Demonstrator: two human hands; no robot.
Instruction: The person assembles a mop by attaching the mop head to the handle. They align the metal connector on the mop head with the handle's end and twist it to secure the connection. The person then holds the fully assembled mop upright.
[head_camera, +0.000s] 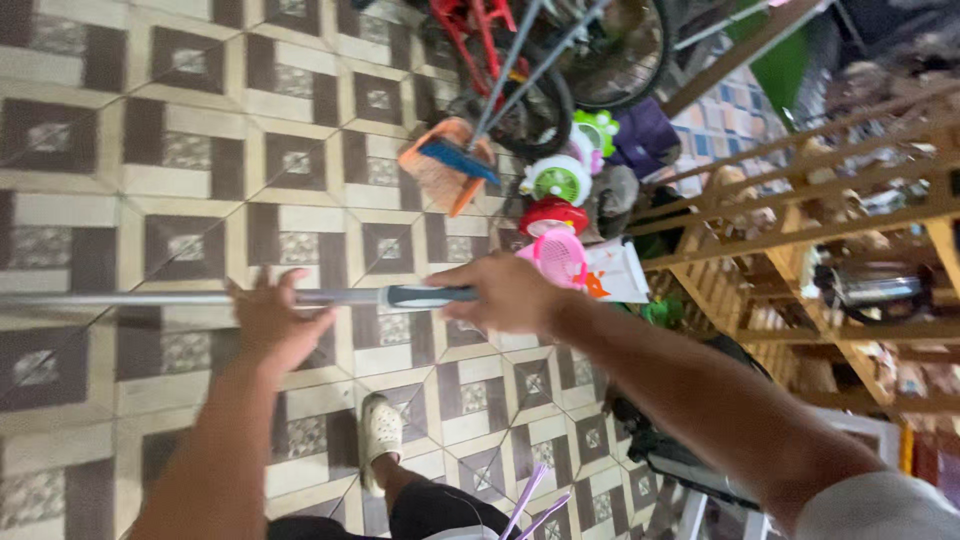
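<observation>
A long silver pole (150, 298) with a dark grey grip runs across the middle of the view. My right hand (505, 292) is closed around the grip end of the pole. My left hand (272, 322) lies against the pole's shaft further along, fingers spread and partly apart, touching it without a clear grasp. Below the hands, my foot in a pale clog (380, 432) stands on the patterned brown and cream floor tiles (180, 150).
An orange dustpan with a blue brush (450, 160) leans near a bicycle wheel (610, 50). Small coloured fans and toys (555, 215) crowd beside it. A wooden rack (800, 190) with shelves stands at the right. A dark bag (660, 440) lies near my legs.
</observation>
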